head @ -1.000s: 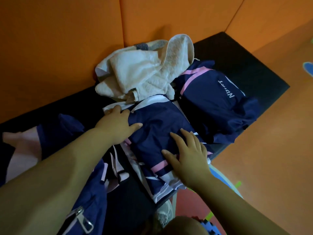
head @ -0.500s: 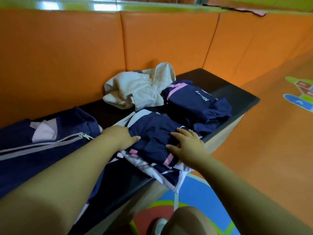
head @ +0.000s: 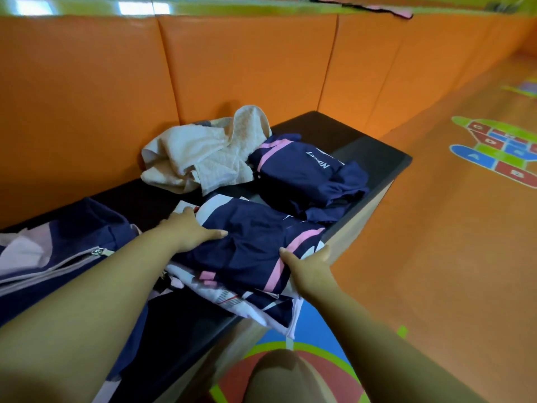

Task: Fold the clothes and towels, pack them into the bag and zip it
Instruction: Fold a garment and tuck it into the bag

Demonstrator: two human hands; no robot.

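Note:
A folded stack of navy, pink and white clothes (head: 255, 251) lies on the black bench (head: 363, 152), hanging over its front edge. My left hand (head: 189, 231) grips the stack's left side, thumb on top. My right hand (head: 308, 266) holds its right edge, fingers tucked under. A navy bag (head: 66, 245) with a pale zip, partly unzipped, sits at the left. A crumpled cream towel (head: 200, 158) lies behind the stack. Another folded navy garment (head: 308, 175) with white lettering lies to the right.
An orange padded wall (head: 232, 68) backs the bench. Bare bench top extends beyond the navy garment to the right end. The orange floor (head: 436, 257) with coloured hopscotch markings is on the right. My knee (head: 279, 376) shows below the bench edge.
My right hand has slid from the top of the stack to its right edge and curled under it. My left hand now grips the left side. The camera has tilted up.

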